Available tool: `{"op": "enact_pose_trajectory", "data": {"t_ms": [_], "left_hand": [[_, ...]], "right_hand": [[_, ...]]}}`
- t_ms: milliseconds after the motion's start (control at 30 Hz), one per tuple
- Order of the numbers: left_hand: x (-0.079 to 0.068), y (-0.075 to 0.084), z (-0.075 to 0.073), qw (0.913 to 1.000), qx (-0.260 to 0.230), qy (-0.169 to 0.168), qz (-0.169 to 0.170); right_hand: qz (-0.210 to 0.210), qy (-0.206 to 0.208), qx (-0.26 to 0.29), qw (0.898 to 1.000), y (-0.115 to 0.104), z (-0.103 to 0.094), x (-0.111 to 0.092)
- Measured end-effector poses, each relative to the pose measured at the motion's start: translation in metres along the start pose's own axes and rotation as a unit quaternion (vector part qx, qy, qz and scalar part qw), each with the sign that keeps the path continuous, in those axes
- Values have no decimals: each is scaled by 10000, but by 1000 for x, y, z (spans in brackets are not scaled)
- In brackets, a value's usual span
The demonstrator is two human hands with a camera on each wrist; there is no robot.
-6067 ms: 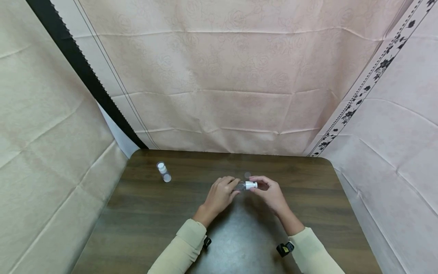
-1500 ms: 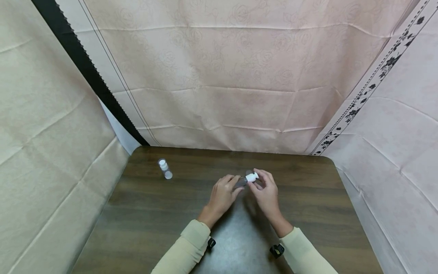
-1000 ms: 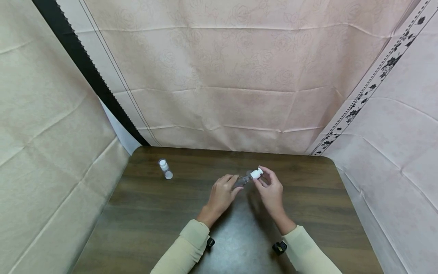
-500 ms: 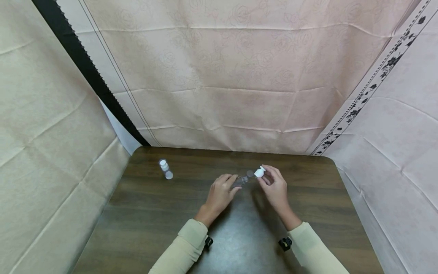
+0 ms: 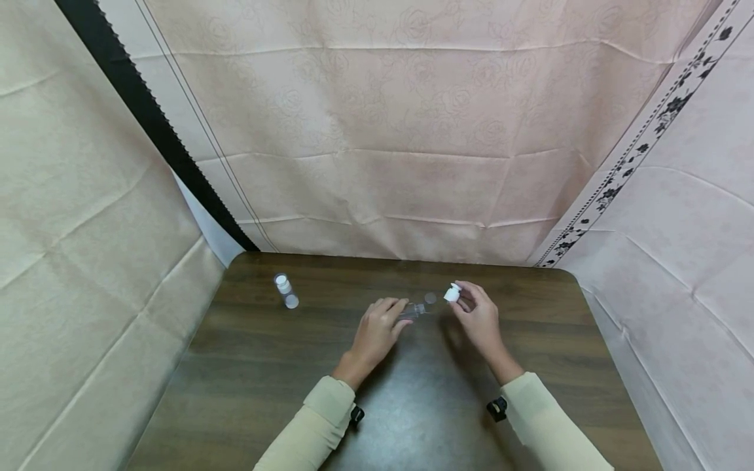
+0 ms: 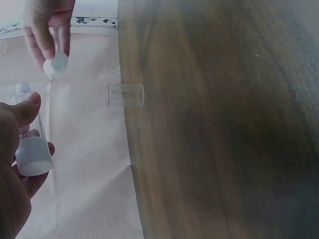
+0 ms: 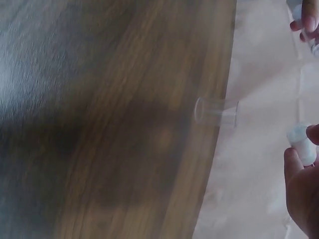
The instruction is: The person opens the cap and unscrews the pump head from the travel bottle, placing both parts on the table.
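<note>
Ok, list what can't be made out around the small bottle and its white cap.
- Bottle, left wrist view: left hand covers its lower side; contents not readable.
- Bottle, right wrist view: cut off at the top right edge.
- White cap, head view: too small to show threads.
- Right hand, right wrist view: mostly cut by the frame edge.
- Second bottle, head view: too small for detail.

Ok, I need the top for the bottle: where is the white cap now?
In the head view, the white cap is pinched in the right hand, just right of the clear bottle held by the left hand.
</note>
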State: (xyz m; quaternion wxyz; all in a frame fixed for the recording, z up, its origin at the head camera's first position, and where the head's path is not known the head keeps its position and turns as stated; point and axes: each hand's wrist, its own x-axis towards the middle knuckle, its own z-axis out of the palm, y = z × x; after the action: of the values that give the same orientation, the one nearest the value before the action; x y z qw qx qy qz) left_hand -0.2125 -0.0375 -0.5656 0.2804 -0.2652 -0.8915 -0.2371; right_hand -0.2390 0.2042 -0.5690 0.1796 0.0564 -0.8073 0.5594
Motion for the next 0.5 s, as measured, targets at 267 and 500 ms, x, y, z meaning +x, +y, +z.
{"op": "enact_pose_trajectory", "data": {"t_ms": [267,500], "left_hand": [[2,-5,-2,9999,102,-83,7],[2,-8,-4,9996,230,-144,87]], "right_hand": [[-32,-99,-483,9988,17,-5,9],[246,-336,-887,9952,25,-7,15]]}}
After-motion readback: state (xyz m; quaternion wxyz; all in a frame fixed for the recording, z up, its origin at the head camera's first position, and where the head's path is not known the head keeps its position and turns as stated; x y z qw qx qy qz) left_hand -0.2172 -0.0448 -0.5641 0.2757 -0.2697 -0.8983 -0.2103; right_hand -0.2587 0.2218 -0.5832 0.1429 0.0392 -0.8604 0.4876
